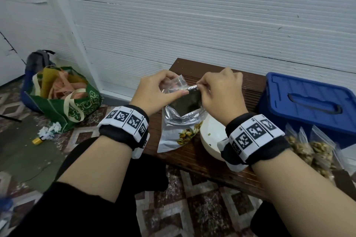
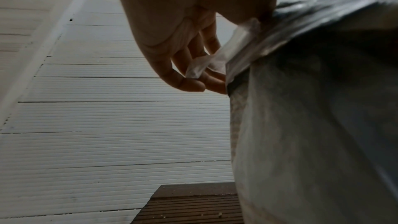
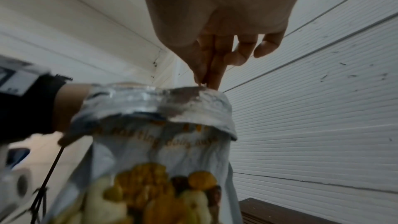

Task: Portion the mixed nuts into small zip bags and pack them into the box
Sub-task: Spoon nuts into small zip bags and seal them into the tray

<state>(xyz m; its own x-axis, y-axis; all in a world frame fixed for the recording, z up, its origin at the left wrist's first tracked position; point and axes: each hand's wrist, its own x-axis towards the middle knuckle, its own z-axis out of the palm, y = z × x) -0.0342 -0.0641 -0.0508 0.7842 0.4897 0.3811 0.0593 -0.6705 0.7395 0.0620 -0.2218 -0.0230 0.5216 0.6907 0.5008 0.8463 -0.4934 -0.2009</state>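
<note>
A small clear zip bag (image 1: 176, 82) is pinched in my left hand (image 1: 169, 90) over the open mouth of the silver nut pouch (image 1: 179, 132), which stands on the dark wooden bench (image 1: 250, 90). In the left wrist view the clear zip bag (image 2: 196, 69) lies between the fingertips of my left hand (image 2: 193, 81), beside the pouch (image 2: 312, 125). My right hand (image 1: 201, 87) pinches the far rim of the pouch; in the right wrist view my right hand (image 3: 204, 81) has thumb and forefinger closed on the folded pouch (image 3: 172, 142) top. The blue lidded box (image 1: 308, 102) stands closed at the right.
A white bowl (image 1: 210, 134) sits right of the pouch, under my right wrist. Several filled zip bags (image 1: 316, 150) lie before the box. On the tiled floor at the left are a green shopping bag (image 1: 77, 106) and a grey backpack (image 1: 38, 59). A white ribbed wall backs the bench.
</note>
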